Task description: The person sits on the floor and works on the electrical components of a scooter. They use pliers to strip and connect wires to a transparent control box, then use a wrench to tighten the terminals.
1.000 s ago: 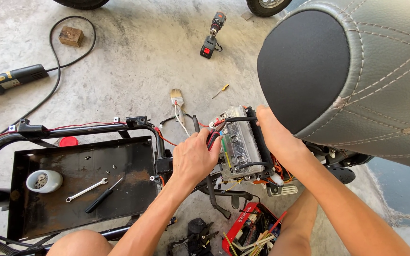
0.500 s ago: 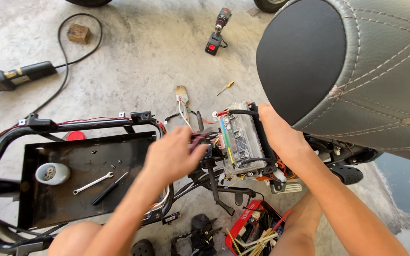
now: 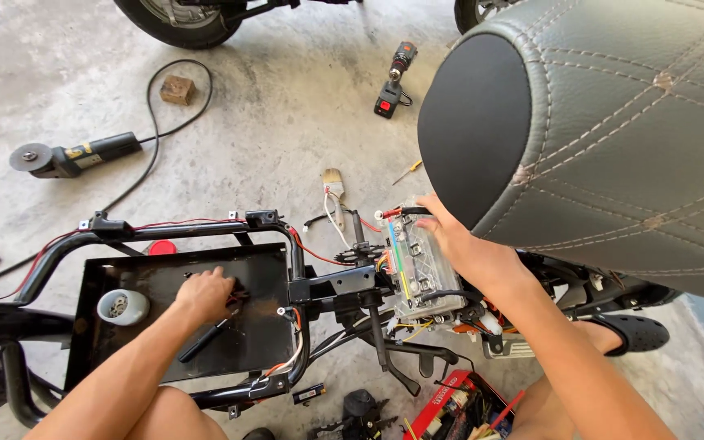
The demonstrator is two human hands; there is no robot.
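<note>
My left hand (image 3: 205, 293) is down in the black metal tray (image 3: 124, 363) of the scooter frame (image 3: 165, 228). Its fingers curl on the tray floor just above a dark-handled tool (image 3: 201, 341); whether they grip anything is hidden. A small white cup (image 3: 122, 305) stands in the tray to the left of that hand. My right hand (image 3: 459, 244) grips the top edge of a silver finned controller box (image 3: 424, 277), which has coloured wires running out of it. The box sits under the nose of the raised grey quilted seat (image 3: 613, 138).
On the concrete floor lie an angle grinder (image 3: 75, 156) with its black cord, a wooden block (image 3: 177, 90), a cordless drill (image 3: 393, 77), a paintbrush (image 3: 334, 183) and a small yellow screwdriver (image 3: 407, 171). A red toolbox (image 3: 450, 403) sits below the frame. A tyre (image 3: 177, 20) stands at the top.
My left hand has left the controller box and moved left and down into the black tray, covering the wrench that lay there. The right hand has stayed on the box.
</note>
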